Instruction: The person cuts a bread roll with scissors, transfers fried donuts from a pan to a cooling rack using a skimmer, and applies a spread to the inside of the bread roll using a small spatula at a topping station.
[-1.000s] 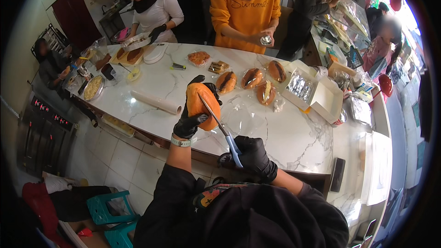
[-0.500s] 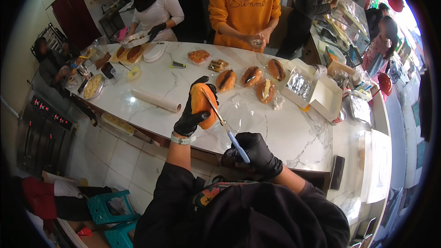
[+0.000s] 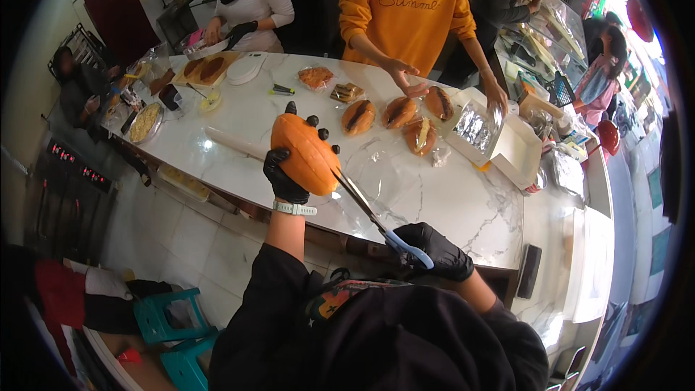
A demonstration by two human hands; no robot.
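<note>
- Marble-patterned worktop (image 3: pixel 463 213), spread beneath and beyond the golden oblong bun (image 3: pixel 300 150).
- White cardboard box (image 3: pixel 518 150), open, foil inside, right of the bun.
- The bun itself, raised above the worktop.
- Black-gloved left hand (image 3: pixel 286 177), behind the bun, fingers grasping it.
- Black-gloved right hand (image 3: pixel 440 252), lower right of the bun, fingers wrapped around scissors (image 3: pixel 394 239).
- Those blue-handled scissors, blade tips at the bun's right edge.

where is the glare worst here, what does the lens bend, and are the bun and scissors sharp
Head view: upper right burns out to white, with smaller glare patches on the marble counter; same view: the counter's right edge bows toward the dark, round rim; also head view: bun and scissors look reasonably sharp.
</note>
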